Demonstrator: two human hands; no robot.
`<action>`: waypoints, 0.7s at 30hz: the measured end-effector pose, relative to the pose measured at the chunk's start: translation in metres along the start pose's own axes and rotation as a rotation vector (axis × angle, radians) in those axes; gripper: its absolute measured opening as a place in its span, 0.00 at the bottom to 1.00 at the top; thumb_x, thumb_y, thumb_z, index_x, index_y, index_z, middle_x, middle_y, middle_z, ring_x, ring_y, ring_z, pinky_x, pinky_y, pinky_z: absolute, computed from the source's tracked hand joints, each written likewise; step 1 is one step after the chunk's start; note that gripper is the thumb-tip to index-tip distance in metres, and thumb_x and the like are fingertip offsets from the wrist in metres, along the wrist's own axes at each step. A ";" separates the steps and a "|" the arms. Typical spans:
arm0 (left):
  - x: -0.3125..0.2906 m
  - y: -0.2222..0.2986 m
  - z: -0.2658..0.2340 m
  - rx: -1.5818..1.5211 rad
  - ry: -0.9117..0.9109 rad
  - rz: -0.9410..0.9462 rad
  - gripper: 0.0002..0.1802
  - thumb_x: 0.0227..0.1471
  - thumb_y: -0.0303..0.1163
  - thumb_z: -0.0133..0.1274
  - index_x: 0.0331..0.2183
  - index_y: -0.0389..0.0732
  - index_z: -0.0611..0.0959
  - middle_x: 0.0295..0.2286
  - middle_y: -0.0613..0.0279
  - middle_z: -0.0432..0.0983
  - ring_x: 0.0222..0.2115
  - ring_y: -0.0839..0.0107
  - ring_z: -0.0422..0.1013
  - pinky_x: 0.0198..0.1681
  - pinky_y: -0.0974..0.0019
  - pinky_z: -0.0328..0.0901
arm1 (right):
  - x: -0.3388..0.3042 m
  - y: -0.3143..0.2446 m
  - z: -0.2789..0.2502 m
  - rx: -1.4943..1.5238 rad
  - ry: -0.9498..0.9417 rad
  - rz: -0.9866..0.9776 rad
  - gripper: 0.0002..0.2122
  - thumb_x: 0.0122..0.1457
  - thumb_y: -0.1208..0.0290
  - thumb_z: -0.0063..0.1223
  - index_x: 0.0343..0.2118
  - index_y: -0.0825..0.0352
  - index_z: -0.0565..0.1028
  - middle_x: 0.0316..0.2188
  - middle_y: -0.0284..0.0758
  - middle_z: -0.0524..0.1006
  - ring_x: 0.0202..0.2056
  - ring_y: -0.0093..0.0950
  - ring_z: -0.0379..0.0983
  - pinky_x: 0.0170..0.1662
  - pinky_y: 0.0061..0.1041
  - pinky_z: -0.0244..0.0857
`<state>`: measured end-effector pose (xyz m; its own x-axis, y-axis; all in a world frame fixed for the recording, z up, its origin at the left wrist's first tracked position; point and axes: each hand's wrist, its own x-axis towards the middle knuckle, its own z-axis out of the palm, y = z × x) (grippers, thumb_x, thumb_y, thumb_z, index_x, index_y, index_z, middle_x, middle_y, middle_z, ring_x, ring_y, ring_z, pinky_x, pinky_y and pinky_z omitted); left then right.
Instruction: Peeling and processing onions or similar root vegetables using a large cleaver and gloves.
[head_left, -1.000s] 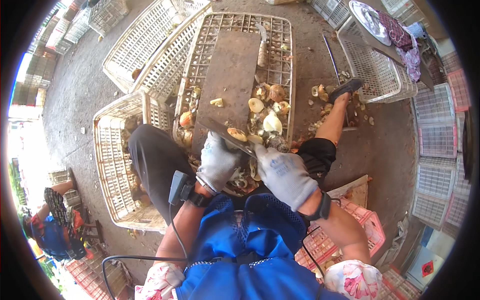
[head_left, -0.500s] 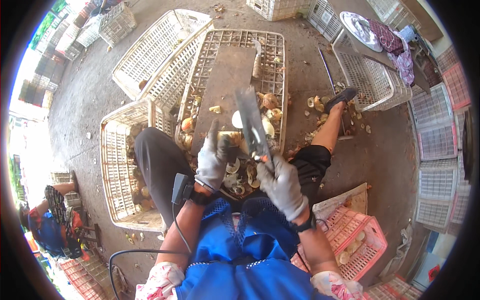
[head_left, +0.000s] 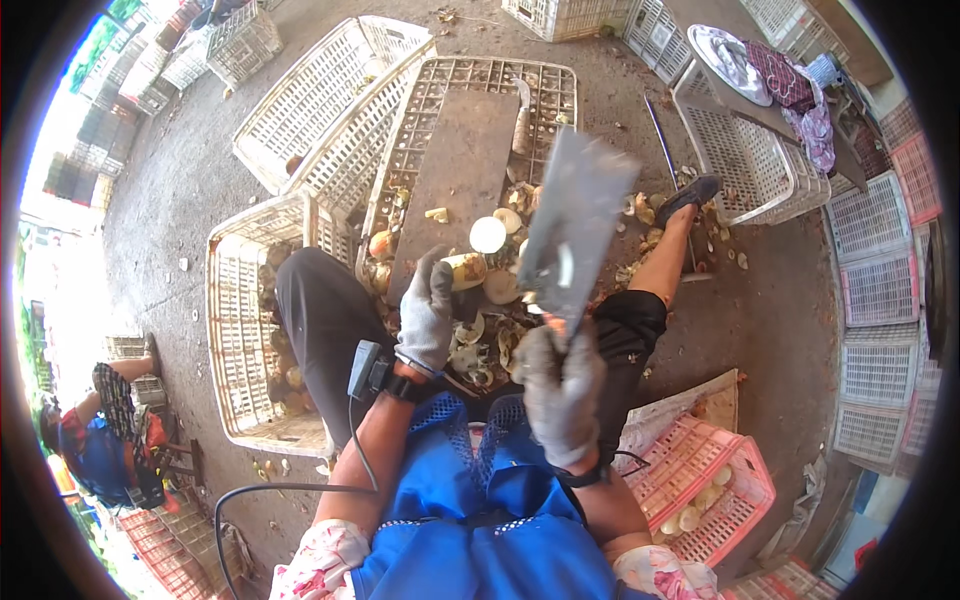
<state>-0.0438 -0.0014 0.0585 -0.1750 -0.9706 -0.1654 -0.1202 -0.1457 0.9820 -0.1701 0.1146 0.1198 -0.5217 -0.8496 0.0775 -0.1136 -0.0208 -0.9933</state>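
Note:
My left hand (head_left: 430,310), in a grey work glove, grips a stubby pale-yellow vegetable piece (head_left: 466,270) with brownish skin; I cannot tell its kind. It lies low over the near end of a brown board (head_left: 460,150). My right hand (head_left: 562,395), also gloved, is closed round the handle of a cleaver (head_left: 585,205). The broad dark blade is raised, slightly blurred, to the right of the board, with a pale scrap on it. A round white cut face (head_left: 488,235) shows just beyond the held piece. Peelings (head_left: 480,345) lie between my legs.
The board rests on an overturned white crate (head_left: 400,120), beside a curved knife (head_left: 522,115). White crates (head_left: 225,330) stand at left, one holding brownish pieces. A pink crate (head_left: 700,490) with pale pieces sits at right. Another person (head_left: 100,440) is at far left.
The cleaver has swung to the right and turned its broad side into view. The round white face and the held piece are now more exposed. My left hand keeps its grip.

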 end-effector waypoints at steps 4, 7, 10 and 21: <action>-0.003 0.004 -0.003 0.096 0.038 0.024 0.25 0.70 0.51 0.43 0.57 0.44 0.74 0.21 0.70 0.70 0.21 0.83 0.66 0.24 0.73 0.63 | -0.003 0.048 0.024 -0.424 -0.284 -0.014 0.08 0.64 0.70 0.55 0.39 0.69 0.74 0.26 0.44 0.79 0.28 0.43 0.79 0.33 0.38 0.71; -0.005 0.018 -0.002 0.164 0.001 -0.067 0.22 0.70 0.48 0.44 0.56 0.44 0.75 0.26 0.62 0.77 0.24 0.71 0.73 0.28 0.65 0.69 | -0.004 0.048 0.023 -0.433 -0.297 0.021 0.08 0.64 0.69 0.55 0.40 0.69 0.75 0.27 0.45 0.79 0.31 0.46 0.79 0.35 0.40 0.71; 0.007 0.005 0.004 0.713 0.144 0.328 0.19 0.68 0.40 0.47 0.56 0.44 0.76 0.38 0.49 0.80 0.36 0.53 0.77 0.39 0.52 0.72 | -0.001 0.054 0.018 -0.492 -0.282 0.002 0.10 0.63 0.68 0.56 0.42 0.69 0.75 0.30 0.47 0.80 0.34 0.48 0.79 0.37 0.42 0.72; 0.008 0.011 -0.013 0.994 -0.137 0.463 0.28 0.55 0.26 0.54 0.57 0.34 0.69 0.50 0.41 0.73 0.46 0.41 0.74 0.46 0.46 0.71 | 0.008 0.052 0.012 -0.450 -0.448 0.158 0.20 0.62 0.64 0.56 0.53 0.70 0.73 0.36 0.52 0.81 0.40 0.50 0.79 0.45 0.44 0.72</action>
<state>-0.0337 -0.0135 0.0691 -0.5054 -0.8530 0.1301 -0.7359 0.5048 0.4512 -0.1701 0.1006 0.0681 -0.1695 -0.9637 -0.2060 -0.4583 0.2622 -0.8493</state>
